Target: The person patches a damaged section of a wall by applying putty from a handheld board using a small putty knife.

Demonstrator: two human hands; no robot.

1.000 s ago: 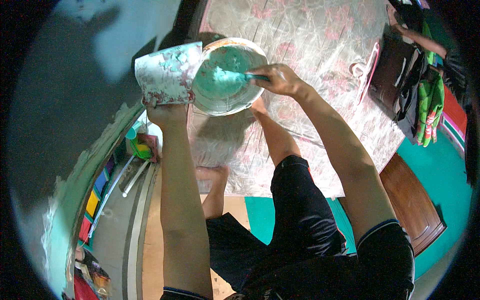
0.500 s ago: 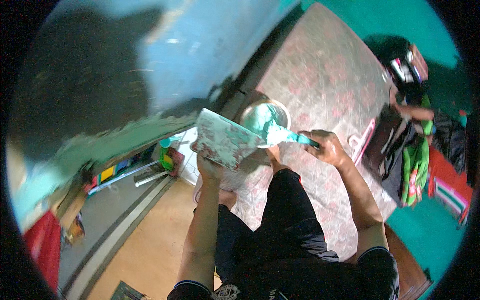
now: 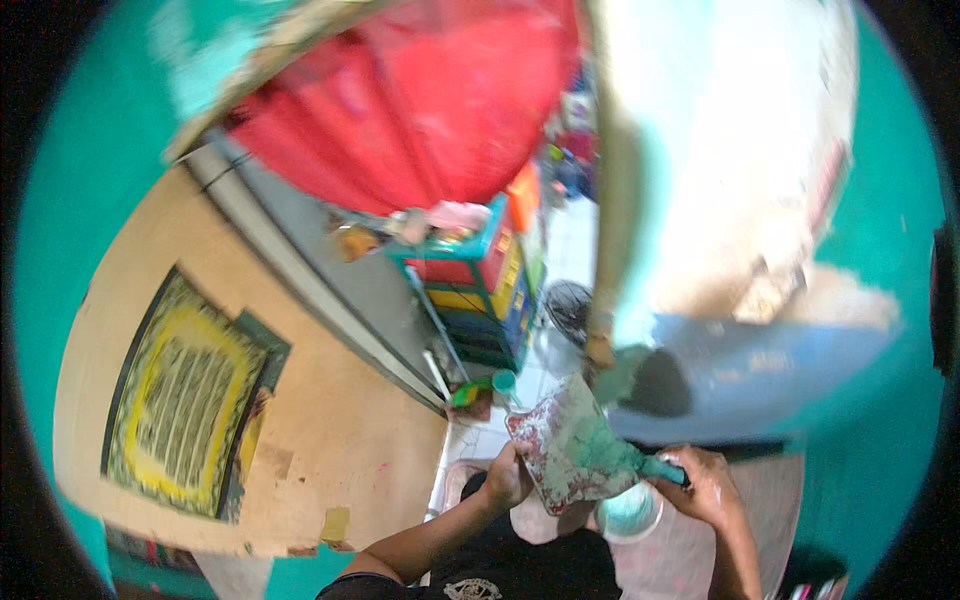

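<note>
My left hand (image 3: 507,478) grips the near edge of a flat putty board (image 3: 548,455), smeared with whitish and green paste over a reddish-brown surface. In my right hand (image 3: 705,487) is a putty knife (image 3: 660,468) with a teal and dark handle. Its paste-coated blade lies over or against the right part of the board, and blur and paste hide where one ends. Beneath the two tools stands a round bucket (image 3: 659,518) with pale green paste inside, partly covered by the board.
Ahead is a doorway with a red curtain (image 3: 430,110) and a multicoloured drawer unit (image 3: 465,290). On the right, the wall carries a large white patch (image 3: 730,150) above a blue area (image 3: 760,380). A wooden panel (image 3: 370,450) with a yellow framed poster (image 3: 185,400) fills the left.
My view has swung up and left toward the doorway and patched wall. The putty knife has come up from the bucket onto the board; both hands keep their holds.
</note>
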